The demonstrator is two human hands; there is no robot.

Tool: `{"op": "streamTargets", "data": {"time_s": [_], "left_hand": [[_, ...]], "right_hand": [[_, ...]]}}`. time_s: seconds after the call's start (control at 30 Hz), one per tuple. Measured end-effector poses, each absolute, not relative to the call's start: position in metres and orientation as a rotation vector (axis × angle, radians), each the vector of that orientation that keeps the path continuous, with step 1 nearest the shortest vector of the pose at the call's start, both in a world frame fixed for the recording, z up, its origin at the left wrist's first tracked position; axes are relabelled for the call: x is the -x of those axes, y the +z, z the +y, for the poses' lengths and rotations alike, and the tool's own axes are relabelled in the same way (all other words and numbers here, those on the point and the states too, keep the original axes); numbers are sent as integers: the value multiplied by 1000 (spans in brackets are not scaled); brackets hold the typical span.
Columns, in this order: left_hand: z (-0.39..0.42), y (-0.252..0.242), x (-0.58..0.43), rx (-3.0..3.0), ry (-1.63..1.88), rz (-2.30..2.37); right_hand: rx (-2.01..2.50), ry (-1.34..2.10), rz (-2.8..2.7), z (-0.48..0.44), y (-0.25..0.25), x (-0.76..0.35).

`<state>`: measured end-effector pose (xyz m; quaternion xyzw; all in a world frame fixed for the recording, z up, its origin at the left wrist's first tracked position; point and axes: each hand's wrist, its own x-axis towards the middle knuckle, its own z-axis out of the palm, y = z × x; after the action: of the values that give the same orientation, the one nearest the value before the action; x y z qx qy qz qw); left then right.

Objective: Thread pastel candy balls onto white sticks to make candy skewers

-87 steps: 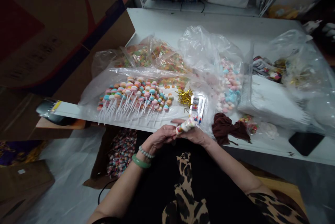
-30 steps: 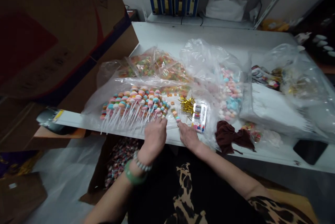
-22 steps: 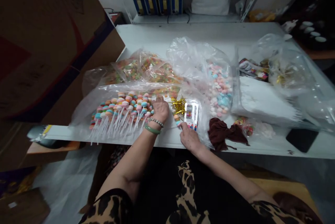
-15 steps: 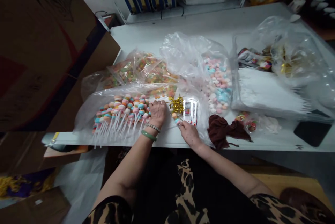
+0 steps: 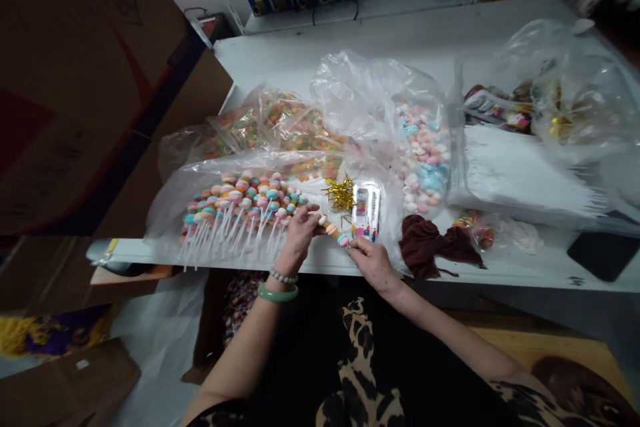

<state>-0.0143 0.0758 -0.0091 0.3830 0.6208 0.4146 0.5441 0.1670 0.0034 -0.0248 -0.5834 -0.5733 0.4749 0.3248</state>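
A candy-threaded stick (image 5: 333,230) is pinched between the left grip (image 5: 300,234) and right grip (image 5: 373,264) above the tabletop (image 5: 500,274); many assembled sticks (image 5: 235,210) lie left of it, loose pastel candies (image 5: 423,167) remain bagged beyond.

Left hand (image 5: 300,234) and right hand (image 5: 373,265) just apart, both curled, palms down.

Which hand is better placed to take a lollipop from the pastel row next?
Probably the left hand: it lies right beside the pastel lollipops, at one end of the candy stick. The right hand sits further from that row, at the stick's other end.
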Motion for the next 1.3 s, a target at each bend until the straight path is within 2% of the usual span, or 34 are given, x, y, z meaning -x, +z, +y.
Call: {"op": "streamTargets", "data": {"time_s": [0.23,0.6,0.8,1.03,1.17,1.3], "left_hand": [[48,-9,31,-542,1144,1301],[31,-23,37,-338,1222,1277],[24,-32,39,-682,1261,1466],[18,-39,38,-1086,1046,1823],[23,-41,41,-996,1132,1691],[32,-38,36,-519,1290,1458]], "right_hand": [[1511,1268,-1547,5,-30,-154],[1538,1288,-1604,0,-33,-140],[1548,1381,-1682,-1,-37,-129],[1589,1288,-1606,3,-50,-119],[1511,1536,-1496,3,-50,-117],[1429,1827,-1246,2,-43,-113]]}}
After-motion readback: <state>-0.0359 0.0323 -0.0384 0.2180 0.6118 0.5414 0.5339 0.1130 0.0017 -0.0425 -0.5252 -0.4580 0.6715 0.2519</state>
